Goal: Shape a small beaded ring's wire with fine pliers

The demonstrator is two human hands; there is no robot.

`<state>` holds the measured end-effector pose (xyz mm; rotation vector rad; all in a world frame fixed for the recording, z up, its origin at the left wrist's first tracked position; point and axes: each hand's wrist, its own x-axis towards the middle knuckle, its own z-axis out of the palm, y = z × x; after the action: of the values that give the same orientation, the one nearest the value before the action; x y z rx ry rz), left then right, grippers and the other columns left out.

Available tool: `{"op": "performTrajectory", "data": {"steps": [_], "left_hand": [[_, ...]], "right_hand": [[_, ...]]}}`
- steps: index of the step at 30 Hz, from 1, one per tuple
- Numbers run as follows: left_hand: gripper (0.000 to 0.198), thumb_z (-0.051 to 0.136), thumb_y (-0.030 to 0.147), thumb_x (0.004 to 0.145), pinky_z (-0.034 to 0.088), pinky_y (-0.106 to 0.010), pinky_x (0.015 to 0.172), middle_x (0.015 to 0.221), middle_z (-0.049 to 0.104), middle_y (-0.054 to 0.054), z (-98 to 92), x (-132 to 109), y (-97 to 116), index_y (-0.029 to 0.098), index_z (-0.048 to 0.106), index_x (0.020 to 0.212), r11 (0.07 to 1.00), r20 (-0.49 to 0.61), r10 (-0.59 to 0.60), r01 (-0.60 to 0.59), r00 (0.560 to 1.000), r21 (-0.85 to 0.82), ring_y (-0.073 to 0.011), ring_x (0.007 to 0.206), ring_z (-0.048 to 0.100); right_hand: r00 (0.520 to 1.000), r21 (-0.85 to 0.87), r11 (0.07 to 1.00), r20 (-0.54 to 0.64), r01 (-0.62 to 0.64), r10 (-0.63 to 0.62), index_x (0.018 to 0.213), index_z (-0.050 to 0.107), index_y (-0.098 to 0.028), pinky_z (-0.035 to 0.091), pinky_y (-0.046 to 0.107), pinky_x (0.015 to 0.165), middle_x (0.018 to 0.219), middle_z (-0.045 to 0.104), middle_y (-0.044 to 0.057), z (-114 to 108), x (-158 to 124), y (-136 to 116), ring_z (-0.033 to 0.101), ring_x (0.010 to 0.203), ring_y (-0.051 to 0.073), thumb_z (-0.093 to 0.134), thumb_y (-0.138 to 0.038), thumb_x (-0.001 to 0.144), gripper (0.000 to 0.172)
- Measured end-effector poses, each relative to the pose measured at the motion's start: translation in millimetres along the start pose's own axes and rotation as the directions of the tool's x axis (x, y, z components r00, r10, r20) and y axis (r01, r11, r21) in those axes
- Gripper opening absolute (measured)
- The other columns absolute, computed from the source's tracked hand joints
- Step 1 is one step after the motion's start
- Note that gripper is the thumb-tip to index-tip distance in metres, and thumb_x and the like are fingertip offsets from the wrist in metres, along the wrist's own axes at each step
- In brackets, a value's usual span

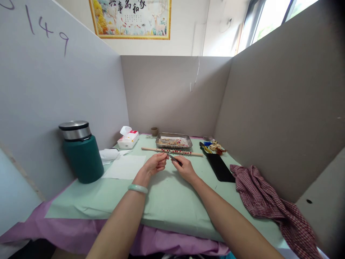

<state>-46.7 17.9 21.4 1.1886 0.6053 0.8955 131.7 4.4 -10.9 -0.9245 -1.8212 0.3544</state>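
My left hand [156,163] has its thumb and fingers pinched together at the middle of the table; what they hold is too small to make out. My right hand [185,168] is closed around dark tweezers [175,160], whose tips point up and left to my left fingertips. Just beyond both hands lies a wooden stick [198,154] with red and pale beads [178,152] along its middle. Behind it stands a metal tray [174,135] holding many small gold and red pieces.
On the left are a green flask [83,158], a tissue pack [128,139] and white paper [122,167]. Yellow-handled pliers [207,149], a black flat case [219,167] and a checked cloth [258,190] lie right. A small brown cup [154,131] stands behind. Grey partitions [172,93] enclose the table.
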Motion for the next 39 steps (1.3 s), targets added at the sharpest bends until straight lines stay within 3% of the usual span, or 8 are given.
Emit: {"op": "performTrajectory", "data": {"steps": [5,13,25,39], "left_hand": [[0.025,0.056,0.039,0.082,0.014,-0.016,0.036,0.05,0.014,0.01,1.1,0.7,-0.4,0.015,0.052,0.078,0.999,-0.015,0.032,-0.032,0.999,0.014,-0.0042,0.041,0.01],[0.026,0.056,0.04,0.082,0.015,-0.016,0.037,0.05,0.015,0.01,-0.8,1.1,-2.3,0.014,0.053,0.081,0.999,0.005,0.032,-0.032,0.999,0.015,-0.0041,0.041,0.011],[0.024,0.06,0.038,0.08,0.015,-0.016,0.037,0.05,0.018,0.01,-2.2,3.6,-4.1,0.014,0.054,0.083,0.999,-0.015,0.036,-0.036,0.999,0.009,-0.0035,0.04,0.014],[0.024,0.066,0.032,0.075,0.019,-0.017,0.039,0.05,0.024,0.01,0.5,1.4,-2.6,0.016,0.05,0.083,0.997,-0.047,0.077,-0.077,0.996,0.0,-0.0031,0.041,0.019]], "right_hand": [[0.991,0.198,0.972,0.055,-0.127,0.118,0.093,0.067,-0.018,0.041,0.028,0.075,0.087,0.064,0.004,2.7,0.8,0.2,0.055,0.08,0.017,0.051,-0.037,0.083,0.027],[0.947,0.366,0.878,0.21,-0.308,0.244,0.094,0.067,-0.016,0.035,0.024,0.059,0.067,0.051,-0.001,-4.4,1.1,-6.4,0.043,0.062,0.011,0.053,-0.042,0.08,0.032],[0.925,0.439,0.82,0.258,-0.368,0.278,0.096,0.066,-0.016,0.032,0.023,0.056,0.067,0.049,0.0,-6.3,1.1,-8.4,0.041,0.06,0.011,0.055,-0.042,0.079,0.033],[0.93,0.369,0.856,0.211,-0.362,0.302,0.096,0.068,-0.015,0.037,0.024,0.058,0.074,0.055,0.002,-4.9,3.2,-6.0,0.047,0.066,0.013,0.056,-0.043,0.076,0.036]]}}
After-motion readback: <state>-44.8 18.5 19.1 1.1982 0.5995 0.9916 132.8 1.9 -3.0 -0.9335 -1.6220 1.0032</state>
